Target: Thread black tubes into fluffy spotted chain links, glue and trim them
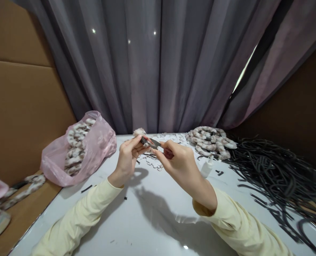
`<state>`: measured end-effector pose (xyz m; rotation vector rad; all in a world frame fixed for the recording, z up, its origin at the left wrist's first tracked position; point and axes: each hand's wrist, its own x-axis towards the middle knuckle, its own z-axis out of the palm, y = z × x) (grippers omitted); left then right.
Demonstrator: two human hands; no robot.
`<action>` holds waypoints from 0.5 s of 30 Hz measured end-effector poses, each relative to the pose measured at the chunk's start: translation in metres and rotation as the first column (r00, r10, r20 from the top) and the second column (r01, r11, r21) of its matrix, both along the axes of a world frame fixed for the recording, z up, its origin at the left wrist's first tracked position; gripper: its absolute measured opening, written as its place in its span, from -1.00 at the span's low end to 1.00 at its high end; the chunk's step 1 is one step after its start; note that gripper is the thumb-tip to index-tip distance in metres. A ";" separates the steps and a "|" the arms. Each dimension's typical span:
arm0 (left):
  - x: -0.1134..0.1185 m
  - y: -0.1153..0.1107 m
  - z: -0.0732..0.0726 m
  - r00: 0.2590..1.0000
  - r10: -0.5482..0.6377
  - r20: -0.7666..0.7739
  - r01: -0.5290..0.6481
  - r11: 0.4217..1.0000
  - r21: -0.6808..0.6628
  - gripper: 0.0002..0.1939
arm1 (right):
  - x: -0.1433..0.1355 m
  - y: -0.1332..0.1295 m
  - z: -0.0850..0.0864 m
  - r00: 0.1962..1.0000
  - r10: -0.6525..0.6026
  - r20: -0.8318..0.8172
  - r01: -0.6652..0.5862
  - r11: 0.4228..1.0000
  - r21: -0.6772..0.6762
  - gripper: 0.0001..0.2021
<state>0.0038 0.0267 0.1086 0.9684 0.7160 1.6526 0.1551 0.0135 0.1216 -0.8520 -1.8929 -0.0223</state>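
- The person's left hand (127, 154) pinches a small dark piece (143, 140) above the far middle of the tabletop (107, 220); a pale fluffy tuft (139, 132) shows just beyond.
- The right hand (178, 154) grips a dark pointed tool (156, 143), its tip close to the piece; contact cannot be told.
- If the tool slipped, it could nick the left fingertips, being so near.
- A low swing rightward by the right wrist might tip the white bottle (207, 168).
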 end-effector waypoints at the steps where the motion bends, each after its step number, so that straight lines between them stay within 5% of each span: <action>1: 0.000 -0.001 0.000 1.000 -0.003 0.007 0.003 1.000 -0.006 -0.81 | 0.000 0.001 0.000 1.000 0.002 0.003 -0.002 1.000 -0.003 -0.75; 15: -0.004 -0.008 0.013 0.996 -0.084 0.018 0.085 0.995 -0.053 -0.71 | 0.003 0.001 0.002 1.000 0.013 0.024 -0.012 0.999 -0.038 -0.75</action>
